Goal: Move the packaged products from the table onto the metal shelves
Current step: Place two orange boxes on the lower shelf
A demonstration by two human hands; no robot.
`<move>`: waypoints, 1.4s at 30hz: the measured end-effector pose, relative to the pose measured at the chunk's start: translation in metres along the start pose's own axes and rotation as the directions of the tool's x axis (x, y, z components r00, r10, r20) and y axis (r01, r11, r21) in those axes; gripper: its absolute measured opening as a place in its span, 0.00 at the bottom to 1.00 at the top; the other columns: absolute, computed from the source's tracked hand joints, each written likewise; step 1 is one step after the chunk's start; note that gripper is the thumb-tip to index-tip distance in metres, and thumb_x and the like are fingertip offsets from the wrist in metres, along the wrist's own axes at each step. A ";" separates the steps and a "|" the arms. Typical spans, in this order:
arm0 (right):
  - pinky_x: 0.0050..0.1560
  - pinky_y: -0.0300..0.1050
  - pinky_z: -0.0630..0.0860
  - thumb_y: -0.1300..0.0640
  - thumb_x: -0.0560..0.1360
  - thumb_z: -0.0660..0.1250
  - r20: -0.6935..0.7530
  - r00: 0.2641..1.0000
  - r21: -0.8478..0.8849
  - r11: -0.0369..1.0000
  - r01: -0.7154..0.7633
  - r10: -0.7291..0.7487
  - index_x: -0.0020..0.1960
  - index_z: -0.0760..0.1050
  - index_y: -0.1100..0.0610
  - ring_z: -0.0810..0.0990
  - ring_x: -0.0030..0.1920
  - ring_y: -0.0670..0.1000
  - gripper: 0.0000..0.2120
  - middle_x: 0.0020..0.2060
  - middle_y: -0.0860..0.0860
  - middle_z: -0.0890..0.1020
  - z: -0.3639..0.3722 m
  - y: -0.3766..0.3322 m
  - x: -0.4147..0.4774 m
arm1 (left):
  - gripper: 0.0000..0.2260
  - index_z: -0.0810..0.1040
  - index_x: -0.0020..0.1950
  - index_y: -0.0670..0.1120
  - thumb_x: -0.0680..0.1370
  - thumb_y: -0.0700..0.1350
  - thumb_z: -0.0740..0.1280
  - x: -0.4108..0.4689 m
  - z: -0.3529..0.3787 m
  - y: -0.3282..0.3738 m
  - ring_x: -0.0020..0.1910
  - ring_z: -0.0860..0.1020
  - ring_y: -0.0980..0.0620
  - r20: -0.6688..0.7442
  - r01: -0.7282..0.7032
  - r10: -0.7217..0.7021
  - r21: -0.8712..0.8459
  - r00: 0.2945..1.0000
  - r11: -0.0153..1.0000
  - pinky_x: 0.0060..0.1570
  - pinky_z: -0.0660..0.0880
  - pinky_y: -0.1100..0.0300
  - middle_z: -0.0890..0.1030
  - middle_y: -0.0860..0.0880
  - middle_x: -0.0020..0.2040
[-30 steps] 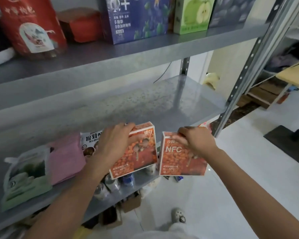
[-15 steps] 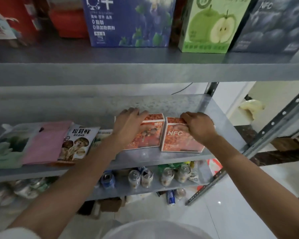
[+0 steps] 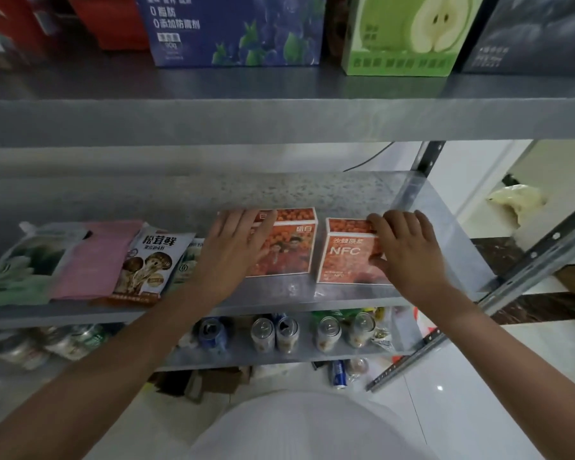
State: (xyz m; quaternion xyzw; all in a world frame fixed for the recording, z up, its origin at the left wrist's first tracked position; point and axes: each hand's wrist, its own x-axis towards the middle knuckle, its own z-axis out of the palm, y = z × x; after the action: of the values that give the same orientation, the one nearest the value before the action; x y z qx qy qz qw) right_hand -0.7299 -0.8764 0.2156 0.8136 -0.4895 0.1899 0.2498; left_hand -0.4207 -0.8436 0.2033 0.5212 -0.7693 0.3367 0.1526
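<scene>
Two orange boxes sit side by side on the middle metal shelf point(image 3: 292, 290). The left orange box point(image 3: 289, 247) shows a picture of people. My left hand point(image 3: 233, 250) rests on its left part with straight fingers reaching over its far edge. The right orange box point(image 3: 346, 250) is printed NFC. My right hand point(image 3: 409, 254) holds its right side, fingers over the far edge and thumb against the printed face. A small gap separates the boxes.
Left of the boxes lie a mushroom snack bag point(image 3: 150, 263), a pink pouch point(image 3: 93, 260) and a green pouch point(image 3: 24, 267). The top shelf carries a blue box point(image 3: 233, 31) and a green pear box point(image 3: 402, 34). Cans point(image 3: 289, 333) line the shelf below. A slotted upright point(image 3: 525, 277) rises at right.
A second ago both boxes were in the air in front of the shelf. They now sit on the middle shelf, slightly further apart than half a second ago. My left fingers have straightened.
</scene>
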 end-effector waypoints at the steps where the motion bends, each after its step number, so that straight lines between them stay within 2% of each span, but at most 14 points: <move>1: 0.65 0.61 0.64 0.57 0.59 0.80 -0.002 0.999 -0.005 0.999 -0.032 0.032 0.62 0.71 0.59 0.75 0.55 0.62 0.35 0.53 0.58 0.76 0.003 -0.004 -0.002 | 0.34 0.68 0.71 0.43 0.70 0.52 0.75 -0.007 0.002 0.002 0.56 0.70 0.40 -0.017 -0.002 0.002 0.017 1.000 1.000 0.57 0.68 0.45 0.72 0.39 0.61; 4: 0.71 0.63 0.55 0.55 0.60 0.80 0.021 0.996 -0.030 0.996 -0.089 0.090 0.68 0.68 0.60 0.69 0.64 0.62 0.40 0.61 0.60 0.74 0.013 -0.015 -0.009 | 0.41 0.65 0.73 0.42 0.66 0.51 0.78 -0.015 0.008 0.009 0.59 0.68 0.39 -0.017 0.024 -0.023 0.044 1.000 0.999 0.63 0.62 0.44 0.68 0.39 0.64; 8: 0.71 0.63 0.55 0.53 0.60 0.80 -0.018 0.989 -0.035 0.988 -0.148 0.148 0.70 0.66 0.60 0.67 0.64 0.62 0.43 0.62 0.61 0.73 0.026 -0.020 -0.006 | 0.45 0.64 0.73 0.41 0.61 0.54 0.80 -0.007 0.024 0.017 0.60 0.66 0.39 -0.013 0.076 -0.075 0.018 0.997 0.997 0.66 0.59 0.44 0.66 0.38 0.63; 10: 0.71 0.62 0.55 0.54 0.62 0.79 -0.037 0.988 -0.041 0.988 -0.150 0.148 0.70 0.65 0.60 0.69 0.65 0.62 0.42 0.63 0.60 0.74 0.034 -0.018 0.000 | 0.41 0.64 0.72 0.42 0.65 0.54 0.76 0.001 0.033 0.017 0.60 0.67 0.40 -0.045 0.087 -0.087 -0.002 0.995 0.996 0.65 0.62 0.43 0.66 0.38 0.63; 13: 0.72 0.61 0.56 0.55 0.64 0.78 -0.046 0.986 -0.042 0.986 -0.164 0.162 0.70 0.66 0.61 0.70 0.66 0.62 0.39 0.64 0.60 0.74 0.046 -0.010 0.012 | 0.29 0.65 0.71 0.42 0.73 0.53 0.66 0.015 0.042 0.019 0.59 0.68 0.40 -0.103 0.082 -0.084 -0.026 0.991 0.996 0.63 0.66 0.43 0.67 0.39 0.62; 17: 0.73 0.60 0.53 0.54 0.64 0.79 -0.006 0.981 -0.042 0.980 -0.194 0.194 0.71 0.65 0.61 0.70 0.67 0.62 0.40 0.65 0.60 0.73 0.059 -0.002 0.030 | 0.35 0.66 0.71 0.42 0.67 0.49 0.76 0.032 0.055 0.015 0.59 0.68 0.40 -0.030 0.091 -0.090 0.007 0.995 0.996 0.64 0.64 0.43 0.67 0.39 0.62; 21: 0.73 0.59 0.50 0.53 0.62 0.80 0.035 0.975 -0.065 0.974 -0.216 0.218 0.71 0.65 0.60 0.70 0.68 0.62 0.43 0.66 0.60 0.73 0.071 0.004 0.048 | 0.38 0.68 0.69 0.44 0.63 0.49 0.79 0.051 0.060 0.011 0.57 0.68 0.40 0.046 0.100 -0.101 0.029 0.994 0.995 0.61 0.68 0.42 0.71 0.40 0.62; 24: 0.73 0.60 0.52 0.54 0.61 0.80 0.035 0.975 -0.081 0.973 -0.215 0.218 0.71 0.65 0.61 0.71 0.67 0.62 0.43 0.65 0.60 0.74 0.078 0.009 0.059 | 0.36 0.69 0.68 0.42 0.64 0.47 0.79 0.064 0.062 0.009 0.57 0.68 0.39 0.083 0.093 -0.096 0.040 0.992 0.995 0.60 0.70 0.41 0.76 0.38 0.60; 29: 0.71 0.61 0.53 0.57 0.61 0.80 0.016 0.976 -0.106 0.971 -0.216 0.219 0.70 0.64 0.60 0.72 0.66 0.61 0.42 0.64 0.59 0.75 0.088 0.012 0.071 | 0.37 0.65 0.69 0.41 0.63 0.42 0.77 0.076 0.064 0.010 0.58 0.69 0.37 0.189 0.072 -0.083 0.065 0.978 0.995 0.61 0.69 0.41 0.76 0.37 0.62; 32: 0.72 0.61 0.51 0.55 0.62 0.80 0.048 0.977 -0.074 0.976 -0.203 0.206 0.71 0.64 0.61 0.71 0.68 0.62 0.43 0.66 0.61 0.74 0.085 0.012 0.072 | 0.29 0.64 0.69 0.40 0.69 0.38 0.67 0.075 0.064 0.009 0.58 0.71 0.37 0.168 0.046 -0.058 0.075 0.984 0.996 0.62 0.65 0.41 0.76 0.37 0.62; 34: 0.73 0.61 0.49 0.54 0.63 0.79 0.073 0.978 -0.052 0.980 -0.192 0.196 0.72 0.64 0.62 0.68 0.69 0.62 0.43 0.67 0.62 0.72 0.082 0.013 0.073 | 0.24 0.65 0.68 0.41 0.71 0.38 0.57 0.075 0.061 0.007 0.57 0.75 0.37 0.164 0.046 -0.052 0.038 0.985 0.998 0.60 0.70 0.42 0.78 0.37 0.61; 36: 0.73 0.61 0.49 0.54 0.62 0.80 0.093 0.977 -0.047 0.981 -0.189 0.193 0.72 0.64 0.62 0.68 0.69 0.63 0.44 0.67 0.62 0.72 0.081 0.014 0.074 | 0.23 0.67 0.66 0.40 0.71 0.37 0.54 0.077 0.056 0.007 0.54 0.79 0.37 0.172 0.057 -0.056 -0.003 0.983 0.998 0.56 0.74 0.43 0.79 0.37 0.59; 40: 0.72 0.63 0.54 0.56 0.66 0.77 0.115 0.976 -0.018 0.983 -0.182 0.183 0.72 0.59 0.60 0.68 0.69 0.63 0.41 0.66 0.62 0.72 0.077 0.016 0.076 | 0.23 0.76 0.63 0.40 0.69 0.40 0.58 0.083 0.043 0.009 0.53 0.79 0.37 0.245 0.088 -0.072 -0.054 0.967 0.995 0.54 0.76 0.43 0.79 0.37 0.58; 42: 0.73 0.60 0.49 0.55 0.68 0.76 0.133 0.974 0.007 0.982 -0.189 0.186 0.74 0.61 0.59 0.65 0.72 0.63 0.39 0.69 0.62 0.70 0.072 0.018 0.074 | 0.23 0.75 0.64 0.41 0.69 0.41 0.63 0.090 0.032 0.009 0.57 0.76 0.39 0.301 0.152 -0.120 -0.084 0.946 0.985 0.57 0.73 0.46 0.77 0.39 0.60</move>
State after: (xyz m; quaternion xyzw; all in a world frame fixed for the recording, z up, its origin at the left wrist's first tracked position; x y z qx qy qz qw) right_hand -0.7075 -0.9784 0.2025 0.7770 -0.5776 0.1633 0.1899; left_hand -0.4620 -0.9261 0.2301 0.6085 -0.7623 0.2027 0.0867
